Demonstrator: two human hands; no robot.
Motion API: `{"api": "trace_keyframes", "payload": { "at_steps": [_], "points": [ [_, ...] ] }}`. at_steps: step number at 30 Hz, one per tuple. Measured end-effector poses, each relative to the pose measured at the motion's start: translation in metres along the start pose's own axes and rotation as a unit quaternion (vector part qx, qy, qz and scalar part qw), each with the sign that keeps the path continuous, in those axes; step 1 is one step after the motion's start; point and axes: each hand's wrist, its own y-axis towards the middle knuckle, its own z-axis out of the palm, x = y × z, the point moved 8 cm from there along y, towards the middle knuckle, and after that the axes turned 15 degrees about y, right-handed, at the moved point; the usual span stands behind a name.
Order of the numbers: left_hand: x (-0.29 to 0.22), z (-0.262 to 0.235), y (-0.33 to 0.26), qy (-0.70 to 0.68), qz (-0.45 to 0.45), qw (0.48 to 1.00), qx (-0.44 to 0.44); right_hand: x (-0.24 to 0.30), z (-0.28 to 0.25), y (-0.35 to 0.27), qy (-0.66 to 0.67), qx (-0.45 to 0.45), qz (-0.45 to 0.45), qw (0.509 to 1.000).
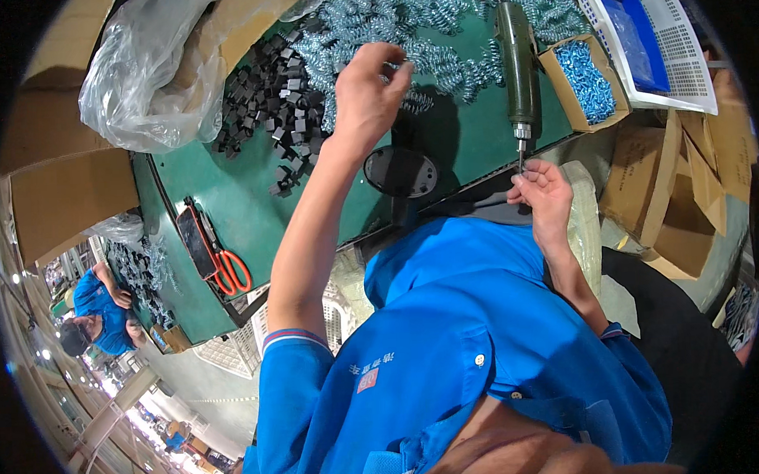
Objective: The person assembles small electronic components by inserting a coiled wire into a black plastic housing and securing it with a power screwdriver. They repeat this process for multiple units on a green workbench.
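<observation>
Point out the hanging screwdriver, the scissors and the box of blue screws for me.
hanging screwdriver (517, 61): head view, middle of its green body.
scissors (232, 272): head view, on the orange handles.
box of blue screws (587, 81): head view, on the blue screws filling the cardboard box.

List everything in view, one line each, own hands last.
springs: large heap, silver, far side of green bench
black blocks: many, black, left of springs
electric screwdriver: one, dark green, hanging tip-down above right hand
cardboard box of blue parts: one, right of screwdriver
scissors: one, orange handles, bench's left end
plastic bag: one, clear, upper left
left hand: reaching into springs
right hand: pinching a small part under screwdriver tip
</observation>
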Motion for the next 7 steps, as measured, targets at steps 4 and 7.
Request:
{"api": "trace_keyframes", "payload": {
  "at_steps": [4,7],
  "points": [
    [0.022,-0.006,-0.038,-0.234,-0.155,0.959,0.044,0.002,0.006,0.002,-0.029,0.012,-0.010,0.999],
    [0.037,-0.001,-0.068,-0.228,-0.120,0.966,0.010,0.001,0.007,0.001,-0.041,0.004,-0.038,0.998]
  ]
}}
